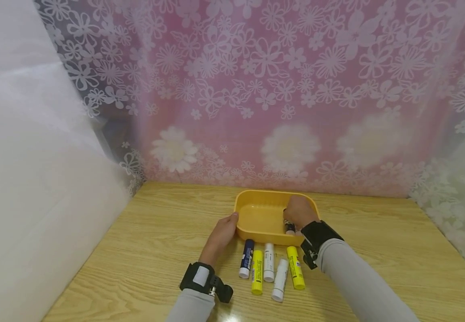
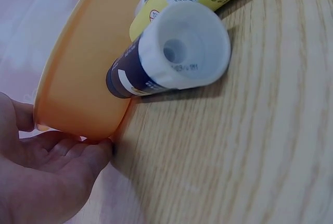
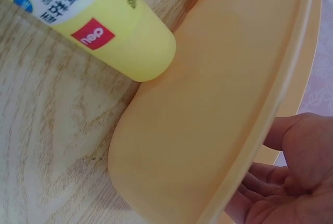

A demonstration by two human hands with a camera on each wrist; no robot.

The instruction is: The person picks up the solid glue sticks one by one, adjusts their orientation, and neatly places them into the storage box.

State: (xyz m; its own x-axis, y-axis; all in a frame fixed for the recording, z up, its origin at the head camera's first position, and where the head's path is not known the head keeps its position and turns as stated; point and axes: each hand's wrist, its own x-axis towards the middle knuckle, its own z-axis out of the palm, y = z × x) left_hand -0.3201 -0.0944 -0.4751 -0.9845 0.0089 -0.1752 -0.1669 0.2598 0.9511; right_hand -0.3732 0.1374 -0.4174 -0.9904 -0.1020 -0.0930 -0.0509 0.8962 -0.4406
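A yellow plastic tray point(image 1: 256, 237) sits on the wooden table. My left hand point(image 1: 223, 232) grips its left end; in the left wrist view the thumb is at the rim and the fingers point(image 2: 96, 156) lie against the outer wall. My right hand point(image 1: 300, 212) reaches down inside the tray's right half, fingers curled at a dark glue stick point(image 1: 290, 228) with a pale end. In the right wrist view the tray wall hides that glue stick and part of the right hand point(image 3: 296, 174).
In front of the tray lie a navy glue stick point(image 1: 246, 258), two yellow glue sticks point(image 1: 257, 273) point(image 1: 296, 268) and two white glue sticks point(image 1: 269, 263) point(image 1: 280, 281). A pink floral curtain point(image 1: 288, 98) hangs behind the table, with a white sheet point(image 1: 35, 179) at left.
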